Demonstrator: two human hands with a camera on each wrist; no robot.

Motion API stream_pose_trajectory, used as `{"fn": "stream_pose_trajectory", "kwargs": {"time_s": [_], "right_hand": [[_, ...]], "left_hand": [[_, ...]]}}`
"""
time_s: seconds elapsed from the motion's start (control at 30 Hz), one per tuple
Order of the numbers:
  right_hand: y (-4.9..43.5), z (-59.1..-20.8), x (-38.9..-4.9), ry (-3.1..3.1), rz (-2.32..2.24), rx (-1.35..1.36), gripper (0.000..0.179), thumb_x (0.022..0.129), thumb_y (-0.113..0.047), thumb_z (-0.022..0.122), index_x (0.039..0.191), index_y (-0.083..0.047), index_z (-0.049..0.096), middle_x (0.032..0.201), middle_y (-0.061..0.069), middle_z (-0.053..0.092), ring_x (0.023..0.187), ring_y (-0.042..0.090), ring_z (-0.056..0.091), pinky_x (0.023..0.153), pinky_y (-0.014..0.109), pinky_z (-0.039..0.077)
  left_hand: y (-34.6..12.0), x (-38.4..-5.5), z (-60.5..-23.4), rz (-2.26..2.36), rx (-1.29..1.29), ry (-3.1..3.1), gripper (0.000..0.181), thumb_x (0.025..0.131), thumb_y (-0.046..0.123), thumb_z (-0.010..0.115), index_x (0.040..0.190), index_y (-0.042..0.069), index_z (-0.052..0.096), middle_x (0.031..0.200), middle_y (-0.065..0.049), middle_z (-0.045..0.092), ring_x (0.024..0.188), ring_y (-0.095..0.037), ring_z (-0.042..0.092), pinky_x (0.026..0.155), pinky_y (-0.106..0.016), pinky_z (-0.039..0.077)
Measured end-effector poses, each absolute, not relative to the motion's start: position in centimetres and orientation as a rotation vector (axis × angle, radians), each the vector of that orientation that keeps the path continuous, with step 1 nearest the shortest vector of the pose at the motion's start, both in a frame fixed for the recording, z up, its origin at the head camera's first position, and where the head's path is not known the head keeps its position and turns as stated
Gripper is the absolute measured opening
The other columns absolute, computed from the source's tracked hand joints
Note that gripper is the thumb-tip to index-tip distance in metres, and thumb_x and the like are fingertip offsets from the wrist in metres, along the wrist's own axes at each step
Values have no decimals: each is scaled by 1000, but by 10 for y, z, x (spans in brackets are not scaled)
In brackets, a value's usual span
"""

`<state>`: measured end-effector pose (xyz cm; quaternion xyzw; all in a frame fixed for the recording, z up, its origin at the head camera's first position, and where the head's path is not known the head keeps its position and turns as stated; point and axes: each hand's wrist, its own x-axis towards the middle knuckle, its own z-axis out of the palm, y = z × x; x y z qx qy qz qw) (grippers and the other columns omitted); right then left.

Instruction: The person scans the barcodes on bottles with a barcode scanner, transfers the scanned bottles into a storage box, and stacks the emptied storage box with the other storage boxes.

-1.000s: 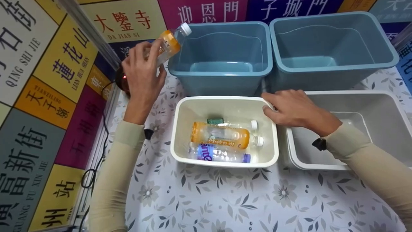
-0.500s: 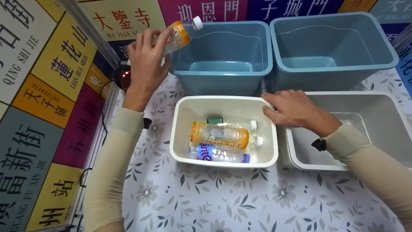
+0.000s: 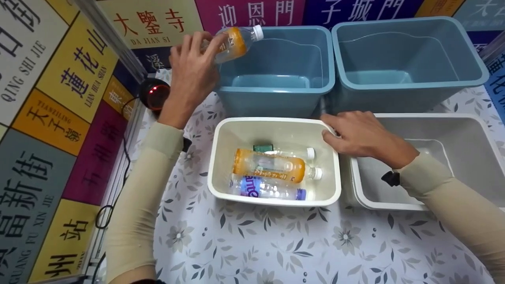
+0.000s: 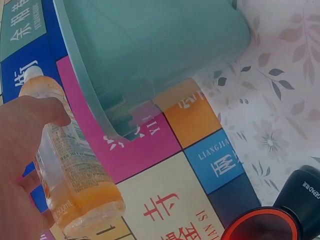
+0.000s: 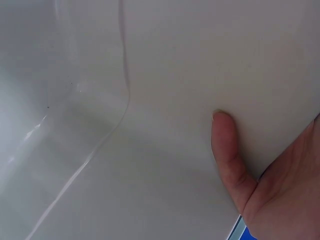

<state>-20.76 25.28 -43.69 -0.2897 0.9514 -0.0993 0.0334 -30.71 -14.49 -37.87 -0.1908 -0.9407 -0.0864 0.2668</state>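
Orange-labelled, the bottle [image 3: 236, 42] at upper centre slants lengthwise, cap toward upper right, base hidden from the head camera by the grasping left hand [image 3: 195, 66]. The right hand [image 3: 352, 133] grips the cream bin [image 3: 272, 201].

Up in the air, a clear bottle [image 3: 236, 42] is held near the desk's [image 3: 292, 244] far left corner, white-capped, orange-labelled, tilted, its cap pointed rightward! Closer in, a cream bin [image 3: 276, 132] is stood upright, well in from the left edge, gripped at its far right corner.
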Motion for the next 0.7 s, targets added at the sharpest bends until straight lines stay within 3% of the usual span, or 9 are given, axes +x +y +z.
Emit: {"fn": "stream_pose_trajectory", "kwargs": {"time_s": [0.7], "right_hand": [[253, -437, -207, 2931, -319, -887, 18, 100, -40, 46, 96, -25, 55, 66, -1, 53, 58, 19, 48, 44, 33, 30]], "left_hand": [[-121, -332, -384, -206, -663, -2530, 57, 102, 20, 45, 152, 46, 35, 145, -1, 47, 138, -24, 39, 122, -44, 26]]}}
